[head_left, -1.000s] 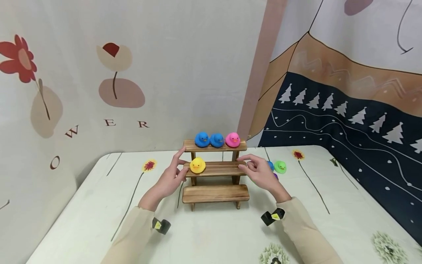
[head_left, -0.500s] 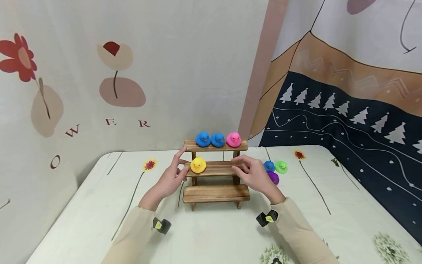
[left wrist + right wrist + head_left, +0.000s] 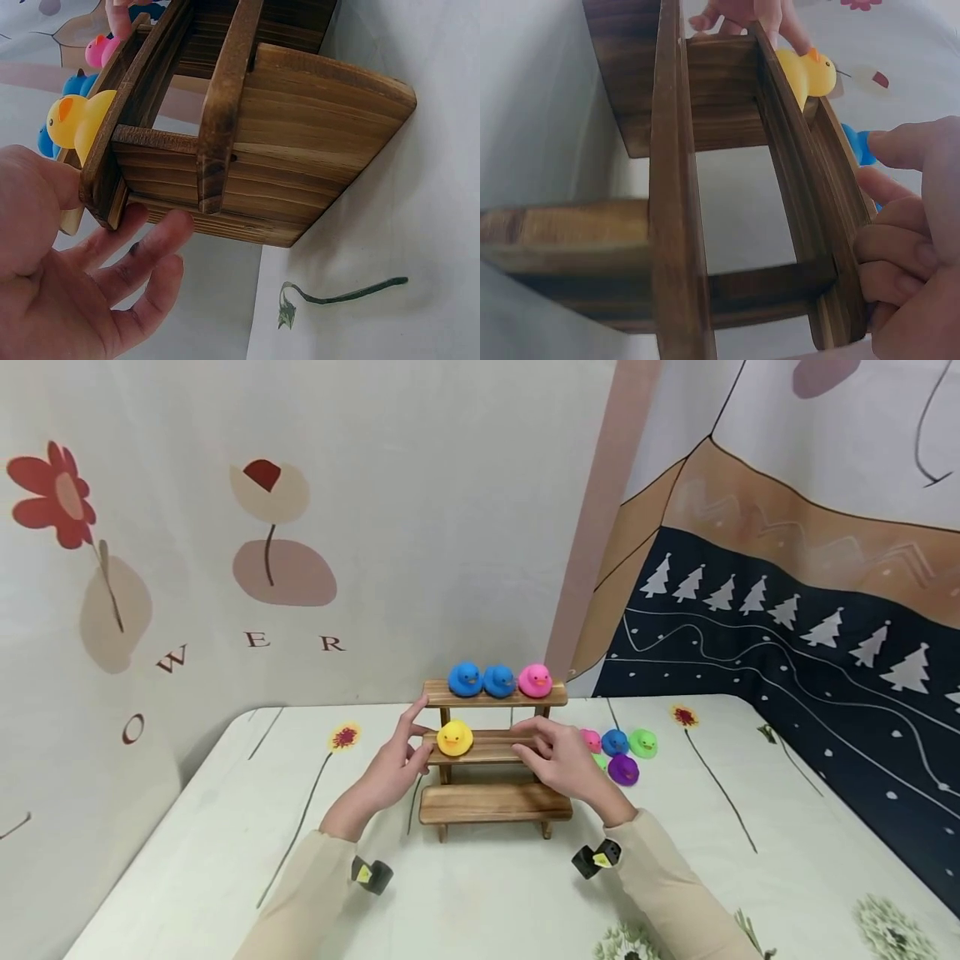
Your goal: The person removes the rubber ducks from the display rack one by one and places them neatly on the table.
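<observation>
Wooden shelf (image 3: 495,802) bearing four ducks (image 3: 498,682), left fingers (image 3: 151,249) spread at its end, right fingers (image 3: 892,244) curled

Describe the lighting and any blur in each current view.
Head: even light, soft shadow beside the left sleeve; left wrist: yellow duck bright, wooden stand clear-grained but dark in its upper recess; right wrist: wooden stand mostly dim, its left crosspiece blurred.

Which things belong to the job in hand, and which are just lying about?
Seemingly in use:
left hand
right hand
wooden stand
yellow duck
shelved blue ducks
shelved pink duck

Probably lying about:
loose purple duck
loose blue duck
loose green ducks
loose pink duck
</observation>
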The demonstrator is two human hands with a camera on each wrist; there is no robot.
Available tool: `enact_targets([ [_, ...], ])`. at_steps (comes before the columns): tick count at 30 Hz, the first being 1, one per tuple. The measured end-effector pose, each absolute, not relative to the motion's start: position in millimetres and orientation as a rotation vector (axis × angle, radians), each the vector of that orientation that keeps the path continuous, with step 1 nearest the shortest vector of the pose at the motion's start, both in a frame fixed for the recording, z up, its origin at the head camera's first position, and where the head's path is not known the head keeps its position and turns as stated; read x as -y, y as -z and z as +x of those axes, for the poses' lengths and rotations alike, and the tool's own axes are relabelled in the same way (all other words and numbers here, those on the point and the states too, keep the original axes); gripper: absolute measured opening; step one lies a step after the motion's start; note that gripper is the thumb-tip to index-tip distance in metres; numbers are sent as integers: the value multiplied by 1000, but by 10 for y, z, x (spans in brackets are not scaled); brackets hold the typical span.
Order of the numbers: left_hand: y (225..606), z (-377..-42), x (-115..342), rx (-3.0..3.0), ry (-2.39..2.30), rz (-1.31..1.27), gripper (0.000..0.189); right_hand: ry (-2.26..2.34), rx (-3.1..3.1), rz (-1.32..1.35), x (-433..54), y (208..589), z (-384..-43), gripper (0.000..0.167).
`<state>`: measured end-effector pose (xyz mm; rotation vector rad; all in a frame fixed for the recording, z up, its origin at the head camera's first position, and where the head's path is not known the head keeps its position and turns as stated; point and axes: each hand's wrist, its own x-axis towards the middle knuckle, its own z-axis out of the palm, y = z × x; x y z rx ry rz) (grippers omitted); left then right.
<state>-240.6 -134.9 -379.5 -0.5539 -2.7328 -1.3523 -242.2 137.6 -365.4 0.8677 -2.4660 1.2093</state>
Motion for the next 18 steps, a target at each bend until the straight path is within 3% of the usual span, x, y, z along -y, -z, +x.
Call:
enact_targets([
  [18,3778,-2401,1342,2745,1354,-542,69,-1241,2491,949,-1135,3631,-2495,26],
])
